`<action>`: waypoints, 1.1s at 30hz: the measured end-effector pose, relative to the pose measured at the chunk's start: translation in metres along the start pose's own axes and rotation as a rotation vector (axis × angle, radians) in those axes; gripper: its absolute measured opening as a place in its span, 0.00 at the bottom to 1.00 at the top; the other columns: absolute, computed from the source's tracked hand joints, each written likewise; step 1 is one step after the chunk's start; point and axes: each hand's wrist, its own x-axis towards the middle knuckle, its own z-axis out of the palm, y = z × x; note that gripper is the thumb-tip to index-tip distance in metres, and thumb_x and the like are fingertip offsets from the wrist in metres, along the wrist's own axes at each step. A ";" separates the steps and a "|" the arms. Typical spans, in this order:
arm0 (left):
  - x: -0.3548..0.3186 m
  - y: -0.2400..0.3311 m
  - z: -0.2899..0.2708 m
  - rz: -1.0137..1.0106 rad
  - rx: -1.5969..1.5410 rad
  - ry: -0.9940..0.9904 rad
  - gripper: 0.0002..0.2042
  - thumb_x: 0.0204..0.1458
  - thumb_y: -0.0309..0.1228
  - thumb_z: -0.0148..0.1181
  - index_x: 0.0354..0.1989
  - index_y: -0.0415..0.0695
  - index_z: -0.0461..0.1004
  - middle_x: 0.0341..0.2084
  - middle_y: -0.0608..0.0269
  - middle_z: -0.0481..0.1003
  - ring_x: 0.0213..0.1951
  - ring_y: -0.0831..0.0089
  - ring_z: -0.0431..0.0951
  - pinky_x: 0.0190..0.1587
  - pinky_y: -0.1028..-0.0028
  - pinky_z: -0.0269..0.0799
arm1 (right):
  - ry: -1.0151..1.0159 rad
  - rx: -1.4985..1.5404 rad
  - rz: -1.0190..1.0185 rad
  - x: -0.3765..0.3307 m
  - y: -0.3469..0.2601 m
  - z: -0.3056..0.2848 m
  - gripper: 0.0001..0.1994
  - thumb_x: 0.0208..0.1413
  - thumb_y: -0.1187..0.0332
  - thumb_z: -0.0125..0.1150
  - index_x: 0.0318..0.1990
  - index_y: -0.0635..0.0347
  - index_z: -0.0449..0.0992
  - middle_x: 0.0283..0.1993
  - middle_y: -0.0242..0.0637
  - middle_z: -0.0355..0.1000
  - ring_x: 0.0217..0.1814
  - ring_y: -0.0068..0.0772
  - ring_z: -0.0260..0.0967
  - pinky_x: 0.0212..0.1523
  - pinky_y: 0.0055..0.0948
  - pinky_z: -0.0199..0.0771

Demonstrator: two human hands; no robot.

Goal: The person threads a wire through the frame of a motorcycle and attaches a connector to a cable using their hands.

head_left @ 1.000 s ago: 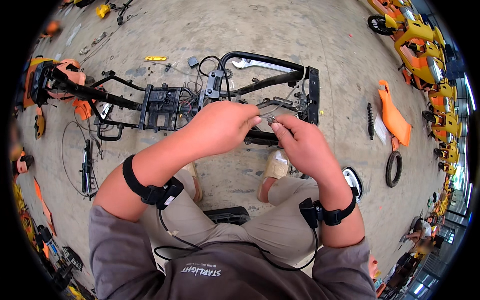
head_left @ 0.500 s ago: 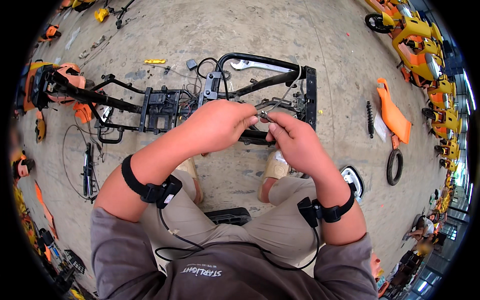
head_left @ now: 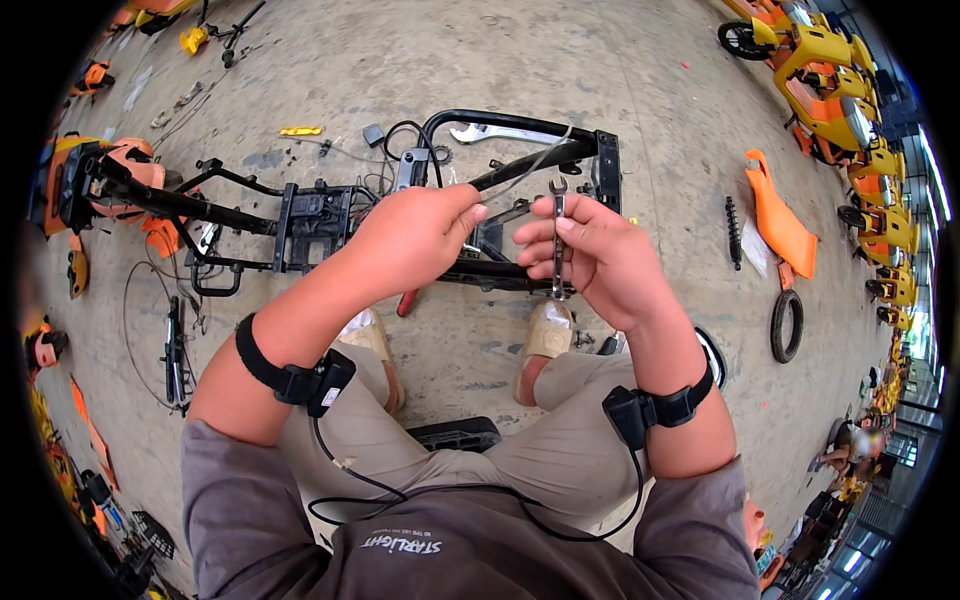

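Observation:
My right hand (head_left: 612,262) grips a small metal wrench (head_left: 558,252), standing upright with its open jaw at the top, between thumb and fingers. To its left, my left hand (head_left: 418,232) is closed, thumb against curled fingers, at the lower end of a thin grey cable (head_left: 545,160). The cable runs up and right over the top tube of a black scooter frame (head_left: 520,120). Its end is hidden in my left fingers. Both hands are held above the near side of the frame, a short way apart.
A large wrench (head_left: 500,133) lies behind the frame's top tube. Below my left hand shows a red handle (head_left: 407,302). On the floor at right are a black shock absorber (head_left: 733,232), an orange panel (head_left: 780,220) and a tyre (head_left: 787,326). Yellow scooters (head_left: 825,65) line the right side.
My hands have come apart from where they met. The right hand has moved right and now shows the wrench upright; the left has shifted slightly left. A red handle shows more.

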 end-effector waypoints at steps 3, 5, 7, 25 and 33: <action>0.000 0.000 0.001 0.011 0.002 -0.013 0.10 0.64 0.36 0.55 0.36 0.41 0.73 0.22 0.46 0.73 0.28 0.45 0.75 0.29 0.56 0.68 | -0.074 0.102 -0.018 0.003 0.000 -0.008 0.16 0.67 0.74 0.44 0.60 0.66 0.65 0.53 0.49 0.74 0.52 0.40 0.76 0.52 0.36 0.78; 0.000 0.003 0.000 -0.010 -0.009 -0.033 0.10 0.63 0.35 0.55 0.37 0.40 0.74 0.23 0.45 0.74 0.28 0.45 0.76 0.30 0.56 0.69 | -0.120 0.148 -0.045 0.006 0.001 -0.012 0.21 0.62 0.79 0.46 0.63 0.69 0.62 0.56 0.51 0.73 0.55 0.42 0.75 0.56 0.39 0.78; 0.001 0.003 0.001 0.002 -0.015 -0.031 0.10 0.63 0.35 0.55 0.37 0.40 0.74 0.23 0.45 0.74 0.29 0.45 0.76 0.30 0.56 0.69 | -0.115 0.135 -0.054 0.004 0.001 -0.011 0.22 0.61 0.81 0.46 0.63 0.69 0.62 0.56 0.51 0.72 0.55 0.42 0.75 0.57 0.39 0.77; 0.002 0.001 0.004 -0.020 -0.002 -0.093 0.10 0.62 0.35 0.56 0.38 0.40 0.76 0.23 0.46 0.75 0.29 0.46 0.77 0.32 0.57 0.71 | -0.044 0.102 -0.158 0.005 0.003 -0.008 0.17 0.63 0.80 0.48 0.59 0.66 0.64 0.58 0.50 0.72 0.60 0.42 0.72 0.62 0.38 0.74; 0.001 0.001 0.006 -0.005 0.029 -0.145 0.11 0.62 0.36 0.56 0.40 0.40 0.76 0.24 0.46 0.75 0.29 0.47 0.77 0.32 0.57 0.71 | 0.018 0.087 -0.096 0.011 0.001 -0.013 0.11 0.71 0.68 0.47 0.55 0.62 0.66 0.54 0.48 0.74 0.57 0.43 0.75 0.55 0.40 0.80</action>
